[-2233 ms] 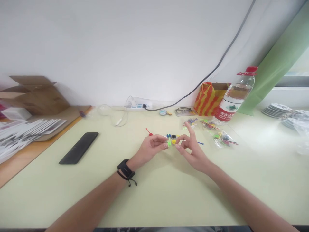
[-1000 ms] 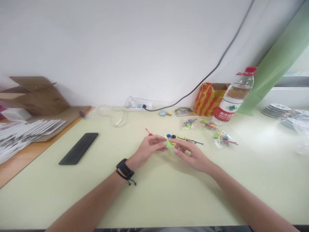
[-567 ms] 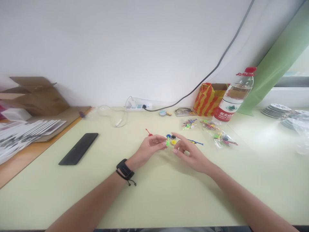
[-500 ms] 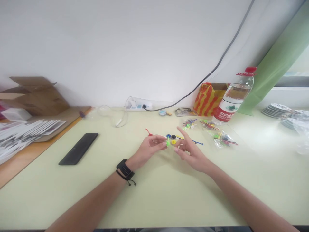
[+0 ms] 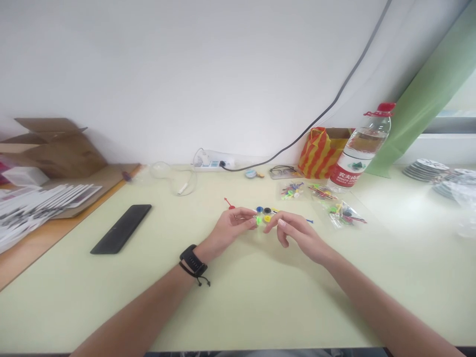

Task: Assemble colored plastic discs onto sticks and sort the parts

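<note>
Left hand [image 5: 228, 230] pinching green piece [image 5: 259, 220] over desk [image 5: 238, 307] — fingers on its left side. Right hand [image 5: 303, 237] just right of it, fingers loosely bent, nothing seen in them — long axis too blurred.

The small piece [image 5: 259, 221] is bright neon green. The left disc [image 5: 259, 209] is blue, the right disc [image 5: 267, 210] black, the front disc [image 5: 267, 218] yellow, and the arrow [image 5: 230, 205] red. The worktop [image 5: 238, 302] is pale yellowish green, the wall [image 5: 148, 74] greyish white. The bag [image 5: 320, 151] has wavy red and yellow stripes; the clear bottle [image 5: 362, 148] wears a red cap [image 5: 386, 107] and a red-and-white label [image 5: 348, 171] with a dark green motif [image 5: 357, 166]. The watch [image 5: 193, 261] and slab [image 5: 121, 229] are black, the box [image 5: 67, 153] brown, the curtain [image 5: 427, 94] soft green, the cable [image 5: 336, 99] dark grey.
</note>
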`<state>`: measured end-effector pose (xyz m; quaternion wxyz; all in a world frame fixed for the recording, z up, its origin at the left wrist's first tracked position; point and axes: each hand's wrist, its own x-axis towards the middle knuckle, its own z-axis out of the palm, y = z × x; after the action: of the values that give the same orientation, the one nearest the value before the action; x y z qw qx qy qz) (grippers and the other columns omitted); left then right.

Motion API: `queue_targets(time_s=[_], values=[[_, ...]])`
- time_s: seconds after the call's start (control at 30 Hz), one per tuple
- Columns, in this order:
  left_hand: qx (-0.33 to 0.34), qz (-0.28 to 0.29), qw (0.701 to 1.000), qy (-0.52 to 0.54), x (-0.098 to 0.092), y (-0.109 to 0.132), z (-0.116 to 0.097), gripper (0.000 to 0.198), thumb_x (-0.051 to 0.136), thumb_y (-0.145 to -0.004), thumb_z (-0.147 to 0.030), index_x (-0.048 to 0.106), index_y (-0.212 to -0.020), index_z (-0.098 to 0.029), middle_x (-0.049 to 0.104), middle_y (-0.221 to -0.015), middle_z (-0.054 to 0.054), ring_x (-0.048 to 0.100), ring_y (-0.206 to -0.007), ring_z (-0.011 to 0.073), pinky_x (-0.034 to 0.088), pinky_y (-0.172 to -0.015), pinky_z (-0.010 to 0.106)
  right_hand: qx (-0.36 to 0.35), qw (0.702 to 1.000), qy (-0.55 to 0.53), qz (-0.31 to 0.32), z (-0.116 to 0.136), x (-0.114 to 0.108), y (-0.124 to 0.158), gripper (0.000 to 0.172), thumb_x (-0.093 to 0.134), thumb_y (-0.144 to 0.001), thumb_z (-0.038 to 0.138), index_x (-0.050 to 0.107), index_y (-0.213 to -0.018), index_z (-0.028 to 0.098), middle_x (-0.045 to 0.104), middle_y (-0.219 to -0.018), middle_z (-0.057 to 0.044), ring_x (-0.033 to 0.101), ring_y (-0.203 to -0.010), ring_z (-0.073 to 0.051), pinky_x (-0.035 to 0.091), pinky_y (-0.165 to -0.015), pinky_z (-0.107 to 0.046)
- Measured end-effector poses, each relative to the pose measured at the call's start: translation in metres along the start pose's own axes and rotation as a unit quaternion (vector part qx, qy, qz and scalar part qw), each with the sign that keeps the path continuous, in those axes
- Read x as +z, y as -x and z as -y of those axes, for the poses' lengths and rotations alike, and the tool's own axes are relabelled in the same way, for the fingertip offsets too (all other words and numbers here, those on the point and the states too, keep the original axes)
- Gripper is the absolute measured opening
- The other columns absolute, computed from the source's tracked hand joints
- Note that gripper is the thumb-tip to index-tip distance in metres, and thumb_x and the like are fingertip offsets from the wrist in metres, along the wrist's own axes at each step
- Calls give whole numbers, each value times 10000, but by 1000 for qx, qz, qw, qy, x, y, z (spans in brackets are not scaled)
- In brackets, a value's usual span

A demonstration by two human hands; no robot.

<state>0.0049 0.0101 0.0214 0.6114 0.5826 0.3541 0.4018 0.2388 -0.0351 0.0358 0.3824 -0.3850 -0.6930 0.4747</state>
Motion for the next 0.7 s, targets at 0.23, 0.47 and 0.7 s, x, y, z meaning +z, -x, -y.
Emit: queue_targets(time_s=[0.23, 0.47, 0.7], values=[[4, 14, 1000, 6, 1, 1, -2, 383, 845, -796, -408, 759, -1072, -156, 761, -1087, 107, 715, -1022, 243, 547, -996, 418, 8, 1000, -6, -15, 3, 0, -1, 429, 455, -1028, 562, 694, -1088, 212, 547, -623, 18, 552, -583, -157, 502, -619, -314], [3, 10, 1000, 8, 2, 1, -3, 375, 849, -791, -406, 760, -1061, -161, 759, -1107, 106, 717, -1035, 249, 550, -991, 417, 12, 1000, 0, -13, 6, 1, -1, 423, 457, -1027, 560, 695, -1089, 215, 576, -643, 6, 564, -584, -154, 525, -610, -310], [5, 8, 1000, 21, 3, 1, -3, 375, 856, -784, -403, 766, -1052, -157, 760, -1063, 93, 717, -993, 231, 565, -983, 424, -26, 996, 61, -61, -12, 4, -1, 413, 534, -1009, 490, 561, -1353, 263, 646, -1005, -55, 540, -629, -125, 522, -593, -285]])
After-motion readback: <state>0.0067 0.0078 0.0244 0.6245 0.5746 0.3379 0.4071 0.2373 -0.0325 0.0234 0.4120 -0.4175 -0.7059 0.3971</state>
